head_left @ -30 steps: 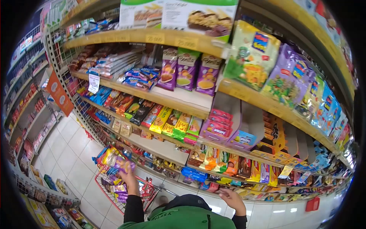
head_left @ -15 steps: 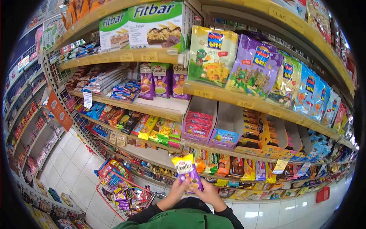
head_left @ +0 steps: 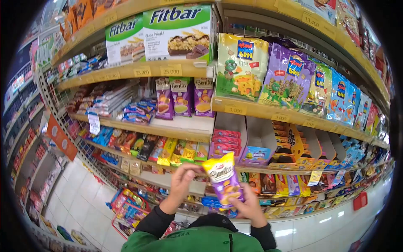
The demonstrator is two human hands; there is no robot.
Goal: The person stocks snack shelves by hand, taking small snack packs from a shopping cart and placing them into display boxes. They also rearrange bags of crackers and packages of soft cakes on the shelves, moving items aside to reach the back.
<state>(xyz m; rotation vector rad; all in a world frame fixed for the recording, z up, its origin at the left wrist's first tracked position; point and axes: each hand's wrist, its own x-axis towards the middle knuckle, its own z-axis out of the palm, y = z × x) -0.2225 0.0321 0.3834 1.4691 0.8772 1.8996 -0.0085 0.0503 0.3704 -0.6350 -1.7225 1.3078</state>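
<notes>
A yellow and purple Bonita snack packet (head_left: pixel 224 180) is held up in front of me, tilted, its printed front facing me. My right hand (head_left: pixel 251 205) grips its lower right side, thumb across the front. At the packet's upper left edge is my left hand (head_left: pixel 181 185), raised, with its fingers curled and closed at the corner. Similar purple Bonita packets (head_left: pixel 181 97) stand upright on the shelf ahead. Below and left, a red wire shopping basket (head_left: pixel 115 224) holds several colourful packets, partly hidden by my left arm.
Snack shelves (head_left: pixel 176 131) curve across the front and right. Large Fitbar boxes (head_left: pixel 178 35) sit high up, with upright biscuit bags (head_left: pixel 243 67) beside them. A perforated metal shelf end (head_left: pixel 50 98) stands left. White tiled floor (head_left: pixel 63 185) lies below; a red object (head_left: pixel 360 201) is at right.
The packet has risen nearer to the shelves and turned slightly. My left hand has shifted from the packet's lower part to its upper left corner. My view has moved slightly.
</notes>
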